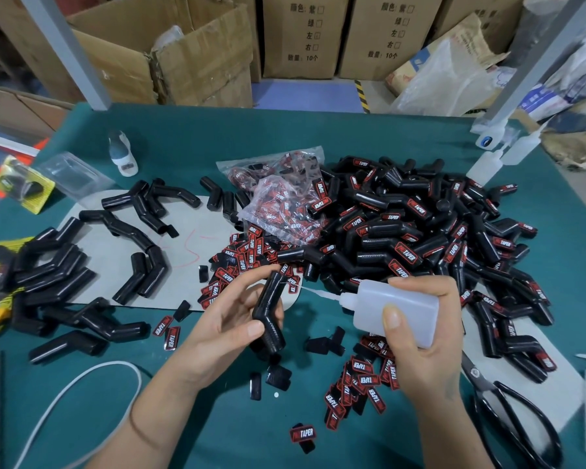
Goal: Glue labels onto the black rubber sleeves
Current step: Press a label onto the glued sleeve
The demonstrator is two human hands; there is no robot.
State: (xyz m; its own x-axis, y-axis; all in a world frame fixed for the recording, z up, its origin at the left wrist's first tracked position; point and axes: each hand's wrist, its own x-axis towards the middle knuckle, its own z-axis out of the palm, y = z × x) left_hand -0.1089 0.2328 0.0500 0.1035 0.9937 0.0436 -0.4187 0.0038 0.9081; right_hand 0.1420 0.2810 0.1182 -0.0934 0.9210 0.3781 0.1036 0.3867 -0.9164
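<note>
Nozzle-to-sleeve alignment is what the coming move turns on. The left hand (230,316) grips one bent black rubber sleeve (268,311), fingers curled behind it and thumb on its lower part, with the long axis running up and away from the wrist, the upper leg leaning slightly to the right. The right hand (420,333) is wrapped around a translucent glue bottle (393,311) lying roughly level, its thin nozzle (318,292) pointing left at the sleeve's upper leg; the tip looks just beside it, though contact cannot be told. No label shows on the side facing the camera. Loose labels (362,380) lie on the surface just under and inward of the right hand, the nearer one to them, so that hand seems best placed to pick one once glue is on. Labelled sleeves (420,225) are piled beyond the right hand, and bare sleeves (65,275) lie out past the left.
</note>
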